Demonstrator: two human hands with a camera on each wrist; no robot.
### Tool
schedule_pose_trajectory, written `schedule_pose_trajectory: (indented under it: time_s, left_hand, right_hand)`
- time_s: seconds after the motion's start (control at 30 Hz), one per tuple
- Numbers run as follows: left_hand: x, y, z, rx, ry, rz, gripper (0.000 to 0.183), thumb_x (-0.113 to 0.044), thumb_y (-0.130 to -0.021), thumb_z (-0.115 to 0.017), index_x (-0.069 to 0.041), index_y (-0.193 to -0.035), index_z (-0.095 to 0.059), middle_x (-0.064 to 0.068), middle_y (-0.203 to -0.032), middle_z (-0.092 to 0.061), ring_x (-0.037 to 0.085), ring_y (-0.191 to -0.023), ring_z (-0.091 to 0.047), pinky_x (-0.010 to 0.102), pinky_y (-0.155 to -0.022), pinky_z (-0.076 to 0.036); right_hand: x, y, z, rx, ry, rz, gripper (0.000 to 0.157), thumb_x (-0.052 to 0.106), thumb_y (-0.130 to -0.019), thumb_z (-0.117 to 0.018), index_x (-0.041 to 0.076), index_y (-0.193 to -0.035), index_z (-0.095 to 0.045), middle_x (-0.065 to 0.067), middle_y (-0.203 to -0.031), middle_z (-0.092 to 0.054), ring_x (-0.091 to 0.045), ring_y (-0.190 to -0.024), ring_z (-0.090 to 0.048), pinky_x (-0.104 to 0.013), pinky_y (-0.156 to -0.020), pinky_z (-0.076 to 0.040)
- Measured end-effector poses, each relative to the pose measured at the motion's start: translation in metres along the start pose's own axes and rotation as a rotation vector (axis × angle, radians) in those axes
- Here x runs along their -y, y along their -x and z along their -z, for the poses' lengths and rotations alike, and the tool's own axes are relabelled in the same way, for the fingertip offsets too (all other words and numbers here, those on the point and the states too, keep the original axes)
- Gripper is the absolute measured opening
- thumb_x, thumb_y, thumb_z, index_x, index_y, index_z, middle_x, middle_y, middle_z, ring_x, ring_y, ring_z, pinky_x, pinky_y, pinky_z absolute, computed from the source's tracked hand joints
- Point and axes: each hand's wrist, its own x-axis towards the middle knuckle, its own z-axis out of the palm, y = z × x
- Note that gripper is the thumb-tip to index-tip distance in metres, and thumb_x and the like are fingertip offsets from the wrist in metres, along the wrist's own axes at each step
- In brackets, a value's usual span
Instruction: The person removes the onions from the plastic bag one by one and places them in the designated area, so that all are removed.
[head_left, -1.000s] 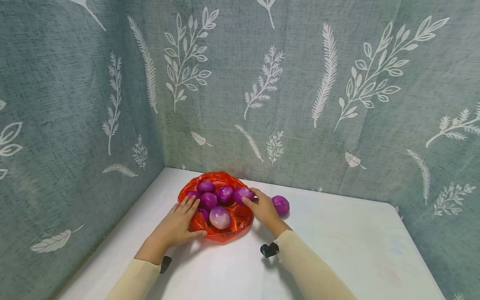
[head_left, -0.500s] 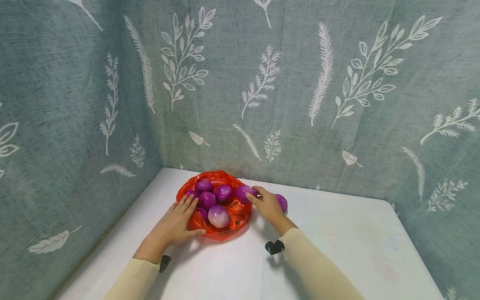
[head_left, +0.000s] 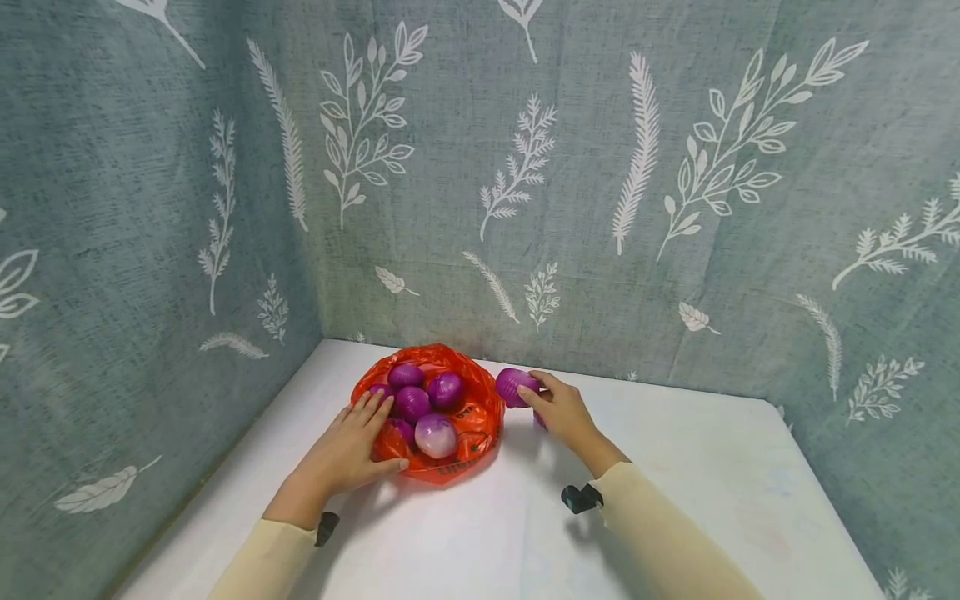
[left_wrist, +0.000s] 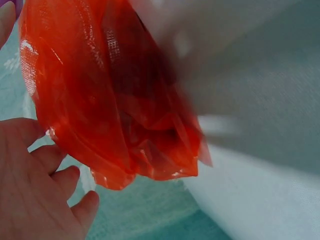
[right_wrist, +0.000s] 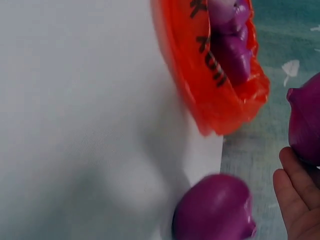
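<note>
An orange-red plastic bag (head_left: 472, 446) lies spread on the table with several red onions (head_left: 412, 403) in it, one of them paler (head_left: 436, 436). Spread over the bag's left rim, my left hand (head_left: 351, 442) rests with fingers straight. In the left wrist view its fingers (left_wrist: 47, 157) touch the bag's side (left_wrist: 100, 100). My right hand (head_left: 566, 412) holds a red onion (head_left: 516, 387) between thumb and fingers, just right of the bag. Another red onion (right_wrist: 214, 210) sits on the table beneath that hand, mostly hidden in the head view.
The white table (head_left: 675, 467) stretches out to the right and front. A blue-green cloth with white leaf prints (head_left: 562, 208) hangs behind and at both sides. Black wrist cameras (head_left: 582, 498) sit below the wrists.
My right hand has moved right with its onion, from over the bag's right rim to beside it. It now covers most of the loose onion. My left hand has stayed put.
</note>
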Motion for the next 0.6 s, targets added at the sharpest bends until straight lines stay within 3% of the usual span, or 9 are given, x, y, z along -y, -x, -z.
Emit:
schedule_pose_trajectory:
  time_s: [0.2, 0.6]
  left_hand:
    - [0.001, 0.001, -0.001, 0.009, 0.009, 0.012, 0.107, -0.077, -0.080, -0.053, 0.001, -0.150, -0.031, 0.023, -0.155, -0.026, 0.043, -0.143, -0.018, 0.059, -0.112, -0.019]
    - [0.004, -0.002, -0.005, 0.006, 0.019, -0.001, 0.106, -0.075, -0.081, -0.055, 0.002, -0.150, -0.031, 0.023, -0.155, -0.025, 0.042, -0.143, -0.017, 0.060, -0.112, -0.017]
  right_hand:
    - [-0.013, 0.004, 0.016, -0.017, 0.021, -0.025, 0.069, 0.059, -0.089, -0.060, 0.012, -0.138, -0.054, -0.011, -0.124, -0.063, -0.027, -0.109, -0.062, -0.052, -0.095, -0.047]
    - [-0.031, 0.010, 0.041, -0.065, 0.023, 0.005, 0.068, 0.055, -0.093, -0.057, 0.004, -0.138, -0.053, -0.018, -0.127, -0.061, -0.031, -0.111, -0.062, -0.047, -0.094, -0.049]
